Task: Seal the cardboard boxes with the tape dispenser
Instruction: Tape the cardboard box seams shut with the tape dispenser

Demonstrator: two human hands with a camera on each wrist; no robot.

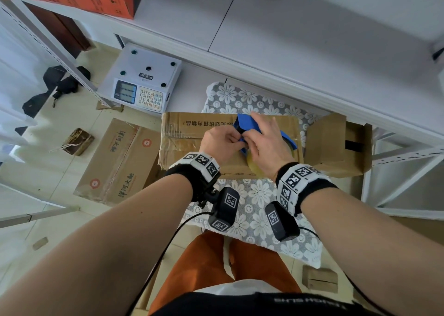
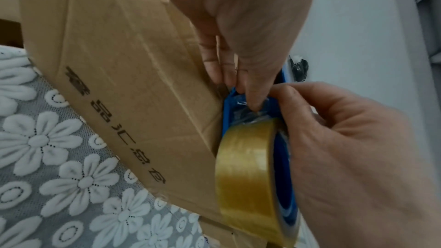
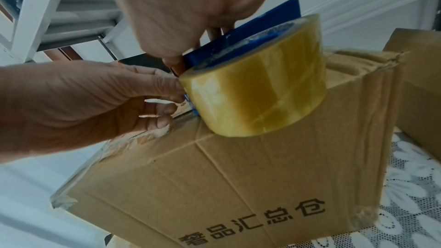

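Both hands work a blue tape dispenser (image 1: 249,126) atop a cardboard box (image 1: 189,133) on a floral cloth (image 1: 254,210): right hand (image 1: 266,143) grips its frame; left hand (image 1: 221,140) fingertips pinch its front edge.

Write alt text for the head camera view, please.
Seen from above, a person's left hand and right hand grip a blue tape dispenser on a cardboard box, which sits on a flowered tablecloth.
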